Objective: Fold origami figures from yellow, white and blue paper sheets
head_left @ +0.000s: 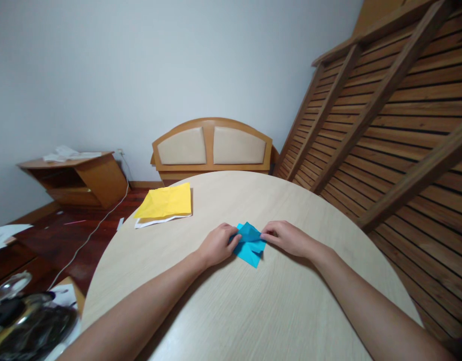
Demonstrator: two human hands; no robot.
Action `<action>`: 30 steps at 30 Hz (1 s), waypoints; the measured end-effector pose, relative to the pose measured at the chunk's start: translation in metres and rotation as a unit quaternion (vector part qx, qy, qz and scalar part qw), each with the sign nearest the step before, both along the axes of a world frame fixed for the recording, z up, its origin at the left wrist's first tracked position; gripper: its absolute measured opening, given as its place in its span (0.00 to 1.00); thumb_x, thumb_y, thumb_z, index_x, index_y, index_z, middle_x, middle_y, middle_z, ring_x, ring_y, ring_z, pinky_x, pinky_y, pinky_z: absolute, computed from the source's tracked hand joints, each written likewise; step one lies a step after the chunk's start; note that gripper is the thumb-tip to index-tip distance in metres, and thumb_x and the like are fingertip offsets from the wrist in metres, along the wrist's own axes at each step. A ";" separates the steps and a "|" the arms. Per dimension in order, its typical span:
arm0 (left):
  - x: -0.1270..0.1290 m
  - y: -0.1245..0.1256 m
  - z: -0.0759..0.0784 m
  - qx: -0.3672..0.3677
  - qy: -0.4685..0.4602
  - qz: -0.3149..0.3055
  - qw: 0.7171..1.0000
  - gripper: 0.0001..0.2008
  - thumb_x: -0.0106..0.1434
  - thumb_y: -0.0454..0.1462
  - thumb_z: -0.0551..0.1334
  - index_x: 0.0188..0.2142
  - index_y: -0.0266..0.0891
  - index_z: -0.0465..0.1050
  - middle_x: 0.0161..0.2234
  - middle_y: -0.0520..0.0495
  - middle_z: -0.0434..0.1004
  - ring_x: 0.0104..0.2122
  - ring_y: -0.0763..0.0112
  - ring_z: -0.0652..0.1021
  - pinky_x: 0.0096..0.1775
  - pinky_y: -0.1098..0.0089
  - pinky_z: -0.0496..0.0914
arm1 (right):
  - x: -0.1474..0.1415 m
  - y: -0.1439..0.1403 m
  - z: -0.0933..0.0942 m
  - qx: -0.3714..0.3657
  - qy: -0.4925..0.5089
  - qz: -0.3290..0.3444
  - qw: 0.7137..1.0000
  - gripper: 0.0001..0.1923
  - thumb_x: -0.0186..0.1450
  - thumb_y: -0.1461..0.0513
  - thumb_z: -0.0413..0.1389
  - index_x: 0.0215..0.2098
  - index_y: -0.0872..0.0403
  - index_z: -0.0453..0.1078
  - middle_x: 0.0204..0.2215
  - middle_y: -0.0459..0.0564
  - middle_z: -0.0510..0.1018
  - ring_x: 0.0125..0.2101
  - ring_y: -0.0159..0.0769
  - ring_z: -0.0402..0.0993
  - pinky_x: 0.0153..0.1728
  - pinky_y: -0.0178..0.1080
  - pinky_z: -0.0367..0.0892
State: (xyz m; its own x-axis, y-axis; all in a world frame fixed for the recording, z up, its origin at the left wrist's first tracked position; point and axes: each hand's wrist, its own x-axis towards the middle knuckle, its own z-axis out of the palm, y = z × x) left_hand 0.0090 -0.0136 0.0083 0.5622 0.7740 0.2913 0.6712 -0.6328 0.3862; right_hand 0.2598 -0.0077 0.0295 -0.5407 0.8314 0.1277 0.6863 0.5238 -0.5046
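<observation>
A small piece of folded blue paper (249, 246) lies near the middle of the round table, with several overlapping flaps and creases. My left hand (219, 244) pinches its left side between thumb and fingers. On the opposite side, the fingertips of my right hand (282, 237) are closed on the paper's right corner. One pointed flap stands up a little at the far edge, and another corner points toward me. The paper under my left fingertips is hidden.
Yellow paper (165, 201) lies over white sheets at the far left of the pale round table (287, 311). A wooden headboard (212, 145) stands behind it. Wooden slats (404, 150) lean on the right. A low cabinet (84, 183) and a cable are at left.
</observation>
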 end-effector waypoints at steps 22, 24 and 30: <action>-0.044 0.030 0.006 -0.148 -0.033 -0.043 0.987 0.19 0.63 0.42 0.64 0.52 0.38 0.73 0.35 0.47 0.80 0.32 0.69 0.77 0.36 0.70 0.69 | -0.024 0.003 -0.019 0.062 -0.026 -0.124 0.990 0.11 0.69 0.58 0.52 0.31 0.54 0.72 0.27 0.50 0.78 0.28 0.36 0.72 0.30 0.35 0.58; -0.044 0.030 0.009 -0.125 -0.005 -0.074 0.989 0.17 0.65 0.40 0.62 0.53 0.40 0.73 0.35 0.48 0.80 0.31 0.70 0.76 0.36 0.71 0.68 | -0.024 0.003 -0.020 0.071 -0.031 -0.123 0.989 0.09 0.68 0.59 0.53 0.34 0.54 0.72 0.28 0.50 0.78 0.29 0.36 0.72 0.30 0.35 0.58; -0.044 0.024 0.015 0.007 0.100 -0.109 0.989 0.16 0.68 0.35 0.58 0.53 0.44 0.76 0.42 0.42 0.77 0.40 0.64 0.77 0.43 0.67 0.70 | -0.023 0.006 -0.024 0.100 -0.032 -0.102 0.989 0.09 0.68 0.59 0.55 0.45 0.51 0.71 0.28 0.48 0.78 0.32 0.38 0.73 0.34 0.36 0.60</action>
State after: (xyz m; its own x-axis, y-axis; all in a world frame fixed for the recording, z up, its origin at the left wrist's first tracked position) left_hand -0.0351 0.0106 0.0234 0.7628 0.6246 0.1673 0.5803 -0.7754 0.2491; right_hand 0.2368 -0.0013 0.0056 -0.3758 0.8862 0.2711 0.8154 0.4552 -0.3576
